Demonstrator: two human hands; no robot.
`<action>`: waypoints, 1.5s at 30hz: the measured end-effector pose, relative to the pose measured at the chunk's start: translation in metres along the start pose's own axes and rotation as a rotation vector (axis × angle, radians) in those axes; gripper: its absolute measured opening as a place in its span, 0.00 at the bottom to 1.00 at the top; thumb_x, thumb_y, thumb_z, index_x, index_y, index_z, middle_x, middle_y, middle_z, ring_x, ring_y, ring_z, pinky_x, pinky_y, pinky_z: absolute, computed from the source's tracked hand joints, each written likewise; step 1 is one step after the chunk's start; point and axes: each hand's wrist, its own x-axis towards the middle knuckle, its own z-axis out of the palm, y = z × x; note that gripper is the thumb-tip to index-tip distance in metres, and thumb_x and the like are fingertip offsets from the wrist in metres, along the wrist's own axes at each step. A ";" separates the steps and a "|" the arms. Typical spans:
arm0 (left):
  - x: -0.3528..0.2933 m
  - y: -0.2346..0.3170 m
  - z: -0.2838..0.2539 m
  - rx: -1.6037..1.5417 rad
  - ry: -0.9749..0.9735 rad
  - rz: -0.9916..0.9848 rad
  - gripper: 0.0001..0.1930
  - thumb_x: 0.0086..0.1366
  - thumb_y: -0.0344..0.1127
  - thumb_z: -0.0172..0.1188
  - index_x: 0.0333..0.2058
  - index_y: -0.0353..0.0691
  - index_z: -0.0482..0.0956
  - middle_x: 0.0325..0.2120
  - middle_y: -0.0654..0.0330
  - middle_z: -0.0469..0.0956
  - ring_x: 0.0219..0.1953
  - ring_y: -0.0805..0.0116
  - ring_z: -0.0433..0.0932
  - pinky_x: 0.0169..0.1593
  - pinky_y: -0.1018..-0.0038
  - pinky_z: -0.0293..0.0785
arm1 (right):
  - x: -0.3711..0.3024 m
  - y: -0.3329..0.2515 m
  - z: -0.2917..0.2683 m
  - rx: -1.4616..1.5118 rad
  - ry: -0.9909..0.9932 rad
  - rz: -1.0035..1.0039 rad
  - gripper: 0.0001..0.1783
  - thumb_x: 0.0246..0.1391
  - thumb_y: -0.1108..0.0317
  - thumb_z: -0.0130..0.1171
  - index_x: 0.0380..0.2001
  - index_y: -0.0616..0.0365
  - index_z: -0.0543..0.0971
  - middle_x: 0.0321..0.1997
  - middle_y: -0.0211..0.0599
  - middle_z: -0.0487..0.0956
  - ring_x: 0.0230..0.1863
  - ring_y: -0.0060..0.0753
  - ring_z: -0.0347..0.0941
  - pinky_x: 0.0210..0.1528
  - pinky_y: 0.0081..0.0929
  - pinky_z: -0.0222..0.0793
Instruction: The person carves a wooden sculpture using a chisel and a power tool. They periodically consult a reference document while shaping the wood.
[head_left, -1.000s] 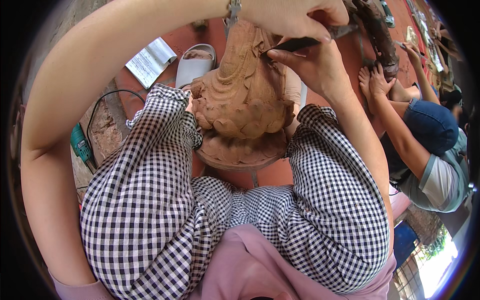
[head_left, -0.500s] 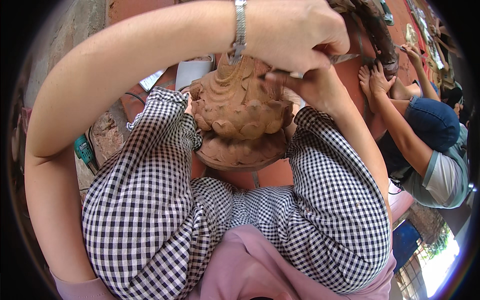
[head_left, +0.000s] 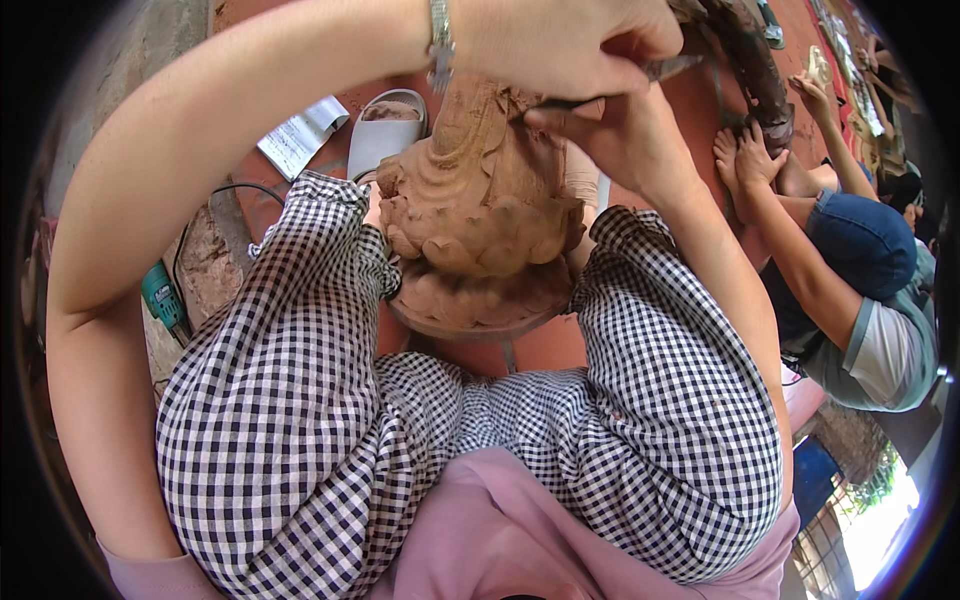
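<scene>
A carved brown figure (head_left: 470,225) with a lotus-petal base stands upright between my knees, dusted with fine powder. Its top is hidden behind my left hand (head_left: 570,45), which reaches across from the left with a metal-banded bracelet (head_left: 440,45) on the wrist. The fingers of that hand are closed, and a thin grey, pointed piece (head_left: 678,67) sticks out beside them; its kind is unclear. My right hand (head_left: 635,140) comes up from the right, touching the figure's upper right side. Its fingers are bent together around a thin dark edge, mostly hidden.
A grey slipper (head_left: 388,130) and a white paper (head_left: 300,138) lie beyond my left knee. Farther left is a green power tool (head_left: 163,298) with a black cord. A person in a blue cap (head_left: 862,245) sits at right, near a long dark wooden piece (head_left: 750,70).
My left hand has shifted left and slightly up, showing more of the slipper and paper. My right hand's fingers have moved up a little along the figure.
</scene>
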 end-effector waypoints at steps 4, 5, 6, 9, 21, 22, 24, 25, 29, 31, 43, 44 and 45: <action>0.001 0.003 -0.002 0.074 0.002 0.075 0.05 0.50 0.27 0.61 0.22 0.33 0.75 0.21 0.45 0.76 0.26 0.46 0.78 0.31 0.61 0.73 | 0.001 -0.004 -0.002 0.088 -0.037 0.052 0.28 0.44 0.73 0.72 0.49 0.64 0.73 0.46 0.46 0.78 0.47 0.40 0.77 0.46 0.33 0.76; 0.001 0.004 0.000 0.048 -0.023 0.063 0.05 0.51 0.27 0.61 0.22 0.33 0.75 0.21 0.45 0.76 0.27 0.46 0.78 0.31 0.61 0.73 | 0.003 -0.004 -0.003 0.183 -0.155 0.141 0.28 0.43 0.75 0.72 0.49 0.64 0.72 0.45 0.45 0.78 0.48 0.40 0.77 0.47 0.33 0.76; -0.001 0.005 0.000 0.015 -0.042 0.036 0.05 0.51 0.27 0.61 0.22 0.33 0.75 0.21 0.45 0.76 0.27 0.46 0.78 0.31 0.60 0.73 | 0.002 -0.004 -0.003 0.208 -0.252 0.183 0.28 0.42 0.76 0.71 0.49 0.64 0.72 0.44 0.45 0.77 0.48 0.39 0.76 0.48 0.33 0.77; 0.000 0.003 0.001 -0.011 -0.009 0.038 0.04 0.52 0.27 0.61 0.23 0.33 0.75 0.21 0.45 0.76 0.27 0.46 0.79 0.31 0.61 0.74 | 0.002 -0.003 -0.003 0.167 -0.015 -0.013 0.27 0.41 0.75 0.73 0.47 0.64 0.75 0.45 0.44 0.78 0.45 0.38 0.78 0.43 0.32 0.77; -0.001 0.010 -0.001 0.054 0.023 0.001 0.05 0.51 0.28 0.62 0.23 0.32 0.76 0.21 0.45 0.76 0.27 0.46 0.78 0.31 0.62 0.74 | 0.001 0.003 -0.003 0.072 0.019 0.065 0.23 0.43 0.70 0.73 0.43 0.62 0.78 0.41 0.43 0.81 0.41 0.40 0.79 0.42 0.33 0.76; 0.000 0.009 -0.005 0.087 0.059 0.065 0.05 0.51 0.28 0.62 0.23 0.33 0.76 0.21 0.45 0.76 0.26 0.46 0.78 0.31 0.62 0.74 | 0.001 0.003 -0.003 0.051 -0.004 0.059 0.23 0.42 0.71 0.73 0.44 0.63 0.78 0.41 0.43 0.81 0.42 0.40 0.79 0.43 0.33 0.76; 0.000 0.010 -0.004 0.107 0.043 0.069 0.06 0.51 0.29 0.61 0.22 0.33 0.75 0.21 0.44 0.76 0.26 0.45 0.78 0.31 0.61 0.74 | 0.001 0.002 -0.002 0.129 -0.030 0.025 0.26 0.41 0.73 0.73 0.45 0.63 0.76 0.42 0.45 0.80 0.45 0.41 0.78 0.45 0.33 0.76; -0.002 0.011 0.000 0.088 0.029 0.042 0.06 0.52 0.28 0.61 0.21 0.33 0.74 0.21 0.44 0.76 0.27 0.44 0.78 0.31 0.60 0.73 | 0.001 0.002 -0.002 0.207 -0.113 0.086 0.27 0.40 0.74 0.73 0.46 0.63 0.76 0.42 0.45 0.79 0.45 0.42 0.78 0.45 0.34 0.76; -0.005 0.009 0.002 0.004 -0.036 -0.051 0.05 0.52 0.28 0.60 0.23 0.33 0.74 0.21 0.45 0.76 0.26 0.45 0.78 0.31 0.61 0.73 | -0.001 0.003 -0.003 0.146 -0.169 0.032 0.27 0.41 0.72 0.73 0.46 0.62 0.76 0.45 0.45 0.79 0.46 0.42 0.78 0.45 0.34 0.77; -0.005 0.008 0.001 0.043 0.006 -0.012 0.04 0.52 0.27 0.60 0.23 0.34 0.75 0.21 0.45 0.76 0.26 0.47 0.79 0.31 0.62 0.73 | -0.001 0.002 -0.004 -0.021 -0.094 0.144 0.27 0.41 0.70 0.73 0.47 0.61 0.76 0.46 0.44 0.80 0.46 0.41 0.78 0.43 0.33 0.77; -0.005 0.011 -0.007 0.032 0.017 0.024 0.06 0.53 0.27 0.61 0.23 0.33 0.73 0.20 0.45 0.75 0.25 0.48 0.77 0.30 0.63 0.73 | 0.003 -0.012 -0.002 -0.114 -0.025 0.188 0.25 0.45 0.68 0.72 0.47 0.61 0.75 0.43 0.47 0.81 0.45 0.45 0.79 0.42 0.35 0.77; -0.005 0.011 -0.006 0.073 0.005 0.035 0.06 0.53 0.27 0.61 0.23 0.33 0.73 0.20 0.45 0.75 0.25 0.48 0.77 0.30 0.63 0.73 | 0.002 -0.012 -0.002 -0.034 -0.061 0.110 0.26 0.45 0.70 0.72 0.47 0.62 0.75 0.43 0.45 0.80 0.45 0.43 0.79 0.41 0.34 0.77; -0.005 0.009 -0.005 0.055 -0.003 0.062 0.05 0.53 0.27 0.61 0.23 0.33 0.74 0.20 0.45 0.75 0.26 0.47 0.77 0.30 0.63 0.73 | 0.001 -0.012 -0.002 0.032 -0.041 -0.001 0.26 0.44 0.72 0.72 0.47 0.63 0.74 0.43 0.44 0.79 0.45 0.42 0.79 0.41 0.33 0.77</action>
